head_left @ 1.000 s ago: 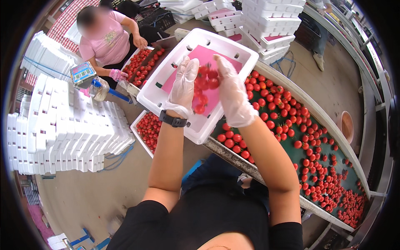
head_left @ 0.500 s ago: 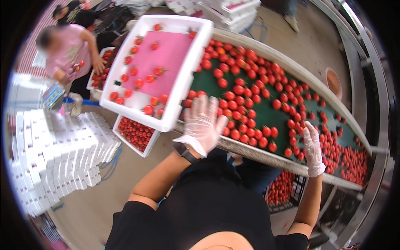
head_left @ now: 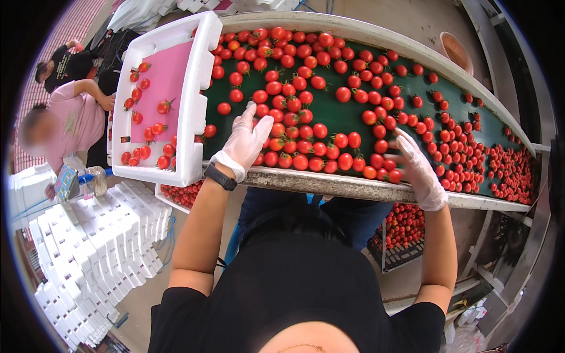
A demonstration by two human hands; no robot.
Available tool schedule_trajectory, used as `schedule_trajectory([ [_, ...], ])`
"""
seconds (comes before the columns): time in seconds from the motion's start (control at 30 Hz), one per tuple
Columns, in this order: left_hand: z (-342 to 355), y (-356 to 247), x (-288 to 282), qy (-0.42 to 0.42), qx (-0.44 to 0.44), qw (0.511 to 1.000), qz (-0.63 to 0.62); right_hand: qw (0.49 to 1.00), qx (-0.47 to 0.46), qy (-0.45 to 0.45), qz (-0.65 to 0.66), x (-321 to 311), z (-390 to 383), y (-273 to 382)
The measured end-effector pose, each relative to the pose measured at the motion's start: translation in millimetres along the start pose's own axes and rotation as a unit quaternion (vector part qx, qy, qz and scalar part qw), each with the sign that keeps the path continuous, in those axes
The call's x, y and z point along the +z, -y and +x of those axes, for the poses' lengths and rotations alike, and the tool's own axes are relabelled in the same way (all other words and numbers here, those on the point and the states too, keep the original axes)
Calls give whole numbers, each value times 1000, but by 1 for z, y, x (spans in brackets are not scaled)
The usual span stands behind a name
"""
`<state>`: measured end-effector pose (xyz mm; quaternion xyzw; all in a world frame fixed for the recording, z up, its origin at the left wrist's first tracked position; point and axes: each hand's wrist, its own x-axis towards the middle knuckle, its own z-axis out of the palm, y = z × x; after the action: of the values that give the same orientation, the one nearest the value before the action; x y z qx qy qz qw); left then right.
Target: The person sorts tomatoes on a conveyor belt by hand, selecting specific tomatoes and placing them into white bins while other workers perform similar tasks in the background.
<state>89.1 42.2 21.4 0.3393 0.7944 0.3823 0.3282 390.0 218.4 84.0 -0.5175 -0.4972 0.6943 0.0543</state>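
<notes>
Red cherry tomatoes (head_left: 304,131) lie scattered over a green conveyor belt (head_left: 340,117). My left hand (head_left: 246,140), in a thin clear glove, rests at the left edge of a cluster, fingers stretched and thumb apart. Gloved as well, my right hand (head_left: 419,167) is at the belt's near side with its fingers extended beside several tomatoes; some fingertips overlap them, and contact cannot be made out. Left of my left hand, a white foam tray (head_left: 203,94) sits across the belt's end. Inside it are a pink sheet (head_left: 170,76) and several tomatoes with green stems.
Stacked white foam trays (head_left: 97,235) stand at the left, near a scale (head_left: 66,182). A person in a pink shirt (head_left: 85,115) is beyond them. Under the belt sits a black crate (head_left: 406,256) of tomatoes. The belt's pale near rail (head_left: 329,187) runs before me.
The view has shifted, so the tray appears farther left. My left hand has left the tray's corner and is beside the cluster. My right hand has come inward toward the tomatoes.
</notes>
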Motion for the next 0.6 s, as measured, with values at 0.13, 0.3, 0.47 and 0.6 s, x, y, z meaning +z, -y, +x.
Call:
schedule_trajectory([
  [0.13,5,-19,41,40,-37,910,-410,988,-19,11,150,30,17,-1],
  [0.3,8,-54,85,-23,-31,846,-531,961,-188,-4,201,88,34,5],
  [0.47,27,-76,127,-71,0,862,-503,917,-281,-106,262,116,100,-9],
  [0.6,35,-84,143,-88,44,859,-503,894,-335,-165,249,114,98,-2],
])
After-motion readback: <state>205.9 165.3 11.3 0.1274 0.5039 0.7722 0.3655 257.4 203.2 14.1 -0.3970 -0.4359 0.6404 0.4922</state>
